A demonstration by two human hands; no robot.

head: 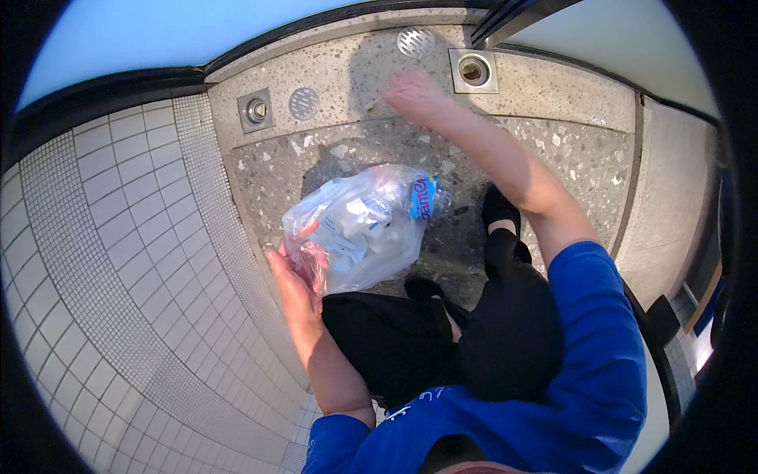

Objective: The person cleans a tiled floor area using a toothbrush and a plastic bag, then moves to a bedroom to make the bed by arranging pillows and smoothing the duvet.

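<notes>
My left hand holds the left edge of a clear plastic bag, its fingers partly behind or under the film. Crumpled white and pale blue wrappers are inside the bag. A clear plastic bottle with a blue and pink label lies at its right side; whether it is inside the bag is unclear. My right hand, blurred by motion, is over the pale speckled ledge, left of a square metal drain with an uncovered round opening. A small pale, thin thing shows near its fingertips; whether the hand holds it is unclear.
Round slotted drain covers and a square metal fitting are set in the ledge. A white tiled wall rises at left. Dark-framed panels border the far side. My shoes stand on the speckled floor.
</notes>
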